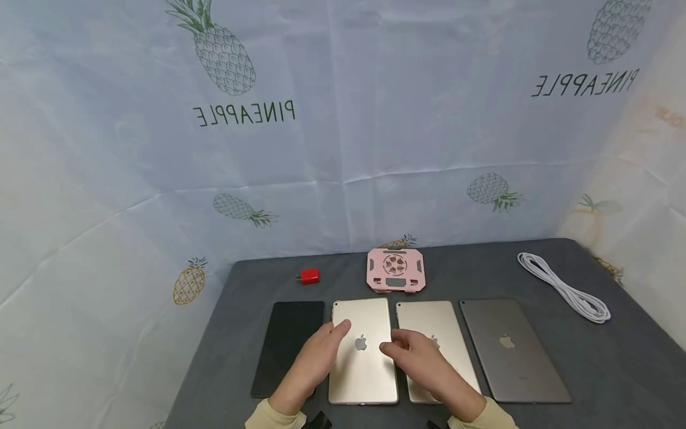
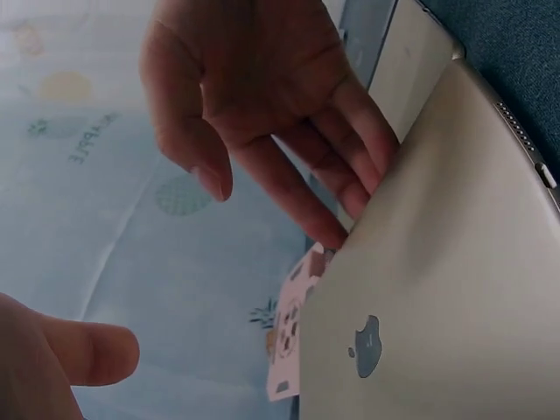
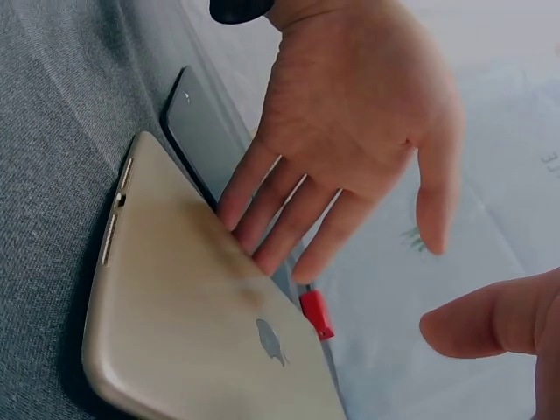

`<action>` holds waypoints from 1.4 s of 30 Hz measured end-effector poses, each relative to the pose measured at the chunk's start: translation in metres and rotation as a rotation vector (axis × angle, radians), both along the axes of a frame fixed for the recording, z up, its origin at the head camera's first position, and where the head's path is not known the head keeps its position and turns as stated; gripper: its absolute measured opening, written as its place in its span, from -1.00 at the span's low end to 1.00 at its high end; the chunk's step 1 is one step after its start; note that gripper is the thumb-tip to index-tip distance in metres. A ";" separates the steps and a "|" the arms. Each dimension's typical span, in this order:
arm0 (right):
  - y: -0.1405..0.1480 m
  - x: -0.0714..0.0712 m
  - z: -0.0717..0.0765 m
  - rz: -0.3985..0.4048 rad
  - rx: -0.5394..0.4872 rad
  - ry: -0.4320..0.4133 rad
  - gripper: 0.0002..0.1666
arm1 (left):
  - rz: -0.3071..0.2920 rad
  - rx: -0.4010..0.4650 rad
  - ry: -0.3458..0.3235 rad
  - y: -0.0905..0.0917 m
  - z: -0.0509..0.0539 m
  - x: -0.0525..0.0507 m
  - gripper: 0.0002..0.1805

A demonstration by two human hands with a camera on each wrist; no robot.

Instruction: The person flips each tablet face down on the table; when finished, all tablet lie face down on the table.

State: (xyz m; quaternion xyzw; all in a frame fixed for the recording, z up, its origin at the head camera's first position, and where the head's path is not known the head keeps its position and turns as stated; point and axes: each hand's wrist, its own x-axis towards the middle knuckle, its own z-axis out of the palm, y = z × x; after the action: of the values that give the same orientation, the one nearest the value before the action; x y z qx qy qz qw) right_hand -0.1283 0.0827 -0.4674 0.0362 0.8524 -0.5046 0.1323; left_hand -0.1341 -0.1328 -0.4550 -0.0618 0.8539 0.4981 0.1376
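A gold tablet [image 1: 362, 381] with an apple logo lies back up, second from the left in a row of tablets. My left hand [image 1: 317, 351] is at its left long edge, thumb raised above the back. At the opposite edge is my right hand [image 1: 420, 360], partly over a second gold tablet [image 1: 442, 313]. In the right wrist view the left hand's [image 3: 350, 114] fingers are straight, their tips against or just behind the tablet's edge. The left wrist view shows the right hand's [image 2: 254, 79] extended fingertips at the other edge. Neither thumb touches the tablet in the wrist views.
A black tablet [image 1: 292, 333] lies at the left and a grey tablet [image 1: 514, 357] at the right. Behind the row are a red charger plug [image 1: 309, 276] and a pink folding stand [image 1: 395, 271]. A bundled white cable [image 1: 563, 289] lies on the grey cloth [image 1: 632, 369].
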 end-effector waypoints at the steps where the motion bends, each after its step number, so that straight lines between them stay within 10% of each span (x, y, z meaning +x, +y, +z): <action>1: 0.000 0.001 0.000 0.007 0.004 0.003 -0.28 | 0.003 -0.003 0.001 0.000 0.000 0.000 0.03; 42: -0.007 0.009 0.002 0.062 0.118 0.060 -0.34 | 0.002 -0.086 -0.032 0.007 0.000 0.005 0.11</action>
State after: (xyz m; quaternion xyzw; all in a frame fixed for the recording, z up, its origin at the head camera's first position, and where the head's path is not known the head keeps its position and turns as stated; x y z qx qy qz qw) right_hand -0.1192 0.0761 -0.4650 0.0023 0.8851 -0.4498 0.1198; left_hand -0.1290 -0.1255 -0.4548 -0.0765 0.8722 0.4600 0.1478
